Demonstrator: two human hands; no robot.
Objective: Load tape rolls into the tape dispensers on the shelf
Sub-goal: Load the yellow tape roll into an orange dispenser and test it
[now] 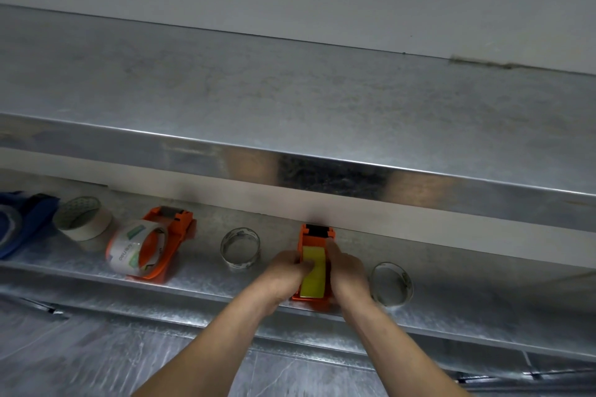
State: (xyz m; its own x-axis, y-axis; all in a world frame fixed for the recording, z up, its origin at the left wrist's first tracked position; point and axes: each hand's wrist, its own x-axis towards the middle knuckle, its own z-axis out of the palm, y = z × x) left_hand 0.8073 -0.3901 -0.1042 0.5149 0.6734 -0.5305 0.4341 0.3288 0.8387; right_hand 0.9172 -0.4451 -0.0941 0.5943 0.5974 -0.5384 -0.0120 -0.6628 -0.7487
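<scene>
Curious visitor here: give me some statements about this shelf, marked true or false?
Both the left hand and the right hand hold the orange plastic dispenser carrying a yellow tape roll. True.
The second orange dispenser, further left, is empty. False: a clear printed tape roll sits in it.
One loose clear tape roll stands left of the hands, another clear roll right of them. True.
The beige masking tape roll sits right of the hands. False: it sits far left, by the blue cloth.

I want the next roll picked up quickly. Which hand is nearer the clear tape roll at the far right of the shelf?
Right. The right hand is just left of the clear tape roll; the left hand is farther left, across the orange dispenser.
</scene>
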